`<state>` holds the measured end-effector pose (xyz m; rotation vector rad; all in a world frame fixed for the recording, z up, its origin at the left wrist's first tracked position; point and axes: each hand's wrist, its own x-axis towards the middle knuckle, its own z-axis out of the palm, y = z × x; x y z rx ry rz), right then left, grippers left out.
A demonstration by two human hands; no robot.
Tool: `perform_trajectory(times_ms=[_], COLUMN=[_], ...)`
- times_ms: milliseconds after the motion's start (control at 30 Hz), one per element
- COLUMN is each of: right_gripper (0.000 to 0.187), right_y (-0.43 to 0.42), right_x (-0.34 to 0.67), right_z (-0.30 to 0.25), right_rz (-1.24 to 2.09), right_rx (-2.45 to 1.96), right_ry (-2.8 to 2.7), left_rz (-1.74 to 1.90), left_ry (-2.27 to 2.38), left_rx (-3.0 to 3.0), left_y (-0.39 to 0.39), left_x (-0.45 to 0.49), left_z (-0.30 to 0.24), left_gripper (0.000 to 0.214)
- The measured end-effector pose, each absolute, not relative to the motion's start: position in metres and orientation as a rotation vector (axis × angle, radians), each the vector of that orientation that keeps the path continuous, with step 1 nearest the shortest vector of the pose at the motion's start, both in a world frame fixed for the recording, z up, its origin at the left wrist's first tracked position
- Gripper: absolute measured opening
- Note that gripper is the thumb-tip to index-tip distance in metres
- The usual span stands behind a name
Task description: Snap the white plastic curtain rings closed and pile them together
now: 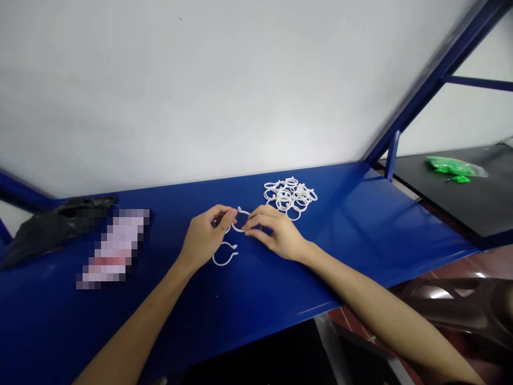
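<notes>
My left hand (203, 235) and my right hand (278, 231) meet over the blue tabletop, both pinching a thin white plastic curtain ring (238, 229). The ring is partly hidden by my fingers, and its knobbed end points up between the hands. Part of what looks like another white ring shows beneath the left fingertips; I cannot tell whether it is held. Just below the left hand, an opened white ring (223, 265) lies flat with a gap on its right side. A pile of white rings (284, 200) lies beyond the right hand.
On the blue table (344, 214) at left are a black plastic bag (44, 230) and a blurred pinkish packet (120, 240). A white wall stands behind. Blue frame bars (433, 85) rise at right, near a black table with a green-filled bag (452, 166). A brown chair (452, 305) stands lower right.
</notes>
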<state>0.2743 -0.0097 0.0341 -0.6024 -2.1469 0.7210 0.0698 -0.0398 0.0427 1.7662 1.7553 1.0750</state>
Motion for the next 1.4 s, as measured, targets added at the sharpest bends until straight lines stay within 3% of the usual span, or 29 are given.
perform_trajectory(times_ms=[100, 333, 733, 900, 1233, 1400], right_gripper=[0.011, 0.020, 0.026, 0.017, 0.020, 0.022], right_y=[-0.010, -0.017, -0.018, -0.019, -0.020, -0.021], right_x=[0.275, 0.271, 0.265, 0.264, 0.271, 0.272], right_z=[0.029, 0.030, 0.021, 0.020, 0.024, 0.022], right_rz=[0.564, 0.543, 0.714, 0.732, 0.443, 0.332], right_rx=[-0.535, -0.678, -0.793, -0.780, -0.614, -0.589], right_ry=[-2.263, -2.057, -1.952, -1.937, -2.179, -2.247], left_rz=[1.050, 1.162, 1.231, 1.268, 1.274, 1.247], left_ry=[1.657, 1.544, 1.474, 1.450, 1.454, 1.463], left_rx=[1.657, 1.598, 1.564, 1.577, 1.746, 1.895], left_y=[-0.040, -0.039, -0.043, -0.045, -0.047, -0.046], left_x=[0.070, 0.068, 0.070, 0.071, 0.070, 0.070], left_z=[0.042, 0.040, 0.043, 0.045, 0.038, 0.040], left_gripper=[0.037, 0.041, 0.040, 0.040, 0.021, 0.022])
